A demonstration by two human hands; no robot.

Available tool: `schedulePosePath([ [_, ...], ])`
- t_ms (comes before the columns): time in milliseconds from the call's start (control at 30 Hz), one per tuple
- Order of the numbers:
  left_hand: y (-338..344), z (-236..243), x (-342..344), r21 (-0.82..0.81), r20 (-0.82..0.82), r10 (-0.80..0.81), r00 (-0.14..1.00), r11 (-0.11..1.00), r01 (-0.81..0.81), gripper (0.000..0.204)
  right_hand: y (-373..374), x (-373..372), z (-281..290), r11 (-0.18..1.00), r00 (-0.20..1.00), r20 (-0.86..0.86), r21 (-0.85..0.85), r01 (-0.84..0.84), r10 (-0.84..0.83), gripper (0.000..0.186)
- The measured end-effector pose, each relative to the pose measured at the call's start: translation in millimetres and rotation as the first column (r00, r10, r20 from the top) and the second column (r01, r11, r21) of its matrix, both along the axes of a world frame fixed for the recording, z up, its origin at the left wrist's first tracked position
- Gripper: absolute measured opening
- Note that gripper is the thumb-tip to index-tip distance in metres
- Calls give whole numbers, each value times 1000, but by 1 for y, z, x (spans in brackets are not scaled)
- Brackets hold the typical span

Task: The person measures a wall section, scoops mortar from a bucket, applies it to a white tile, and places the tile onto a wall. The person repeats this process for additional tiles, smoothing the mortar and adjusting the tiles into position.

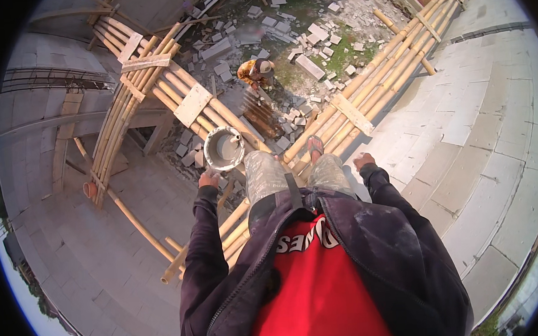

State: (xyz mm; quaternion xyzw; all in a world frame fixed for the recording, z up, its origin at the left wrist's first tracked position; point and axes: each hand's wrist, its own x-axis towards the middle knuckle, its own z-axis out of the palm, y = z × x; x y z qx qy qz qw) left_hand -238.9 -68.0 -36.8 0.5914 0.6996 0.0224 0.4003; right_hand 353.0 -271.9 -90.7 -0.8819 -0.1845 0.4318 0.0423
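Note:
A round bucket (221, 147) coated in pale residue stands on the bamboo scaffold (351, 115), holding grey material and a tool with a pale handle. My left hand (208, 178) is just below the bucket, fingers curled; whether they grip anything is too small to make out. On the right, my right hand (363, 161) hangs by the pale block wall with loosely bent, parted fingers and nothing visible in them. My legs are between the hands, with a sandalled foot (315, 144) on the bamboo poles.
A person (252, 72) in a cap and patterned top is below, among broken white blocks (311, 67) and a rusty corrugated sheet. Short boards (192, 105) cross the left poles. Block walls (490, 154) run along the right; a drop shows left of the scaffold.

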Motion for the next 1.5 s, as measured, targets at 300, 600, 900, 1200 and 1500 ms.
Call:
schedulePosePath([
  [300,-61,49,131,94,269,363,892,912,-399,17,127,17,-31,883,884,144,97,-459,444,36],
  [600,-40,-113,268,-89,438,149,887,989,-122,19,202,-29,-160,803,790,155,-57,-593,594,75],
  [900,-70,-211,288,-359,511,116,852,929,89,29,260,-110,-296,661,630,233,-83,-746,741,91],
  [1200,-56,-169,274,-402,497,129,858,911,96,31,295,-181,-384,532,520,374,78,-843,768,105],
  [1500,-37,-143,230,-342,481,61,875,932,123,33,300,-254,-428,525,518,346,80,-847,783,112],
])
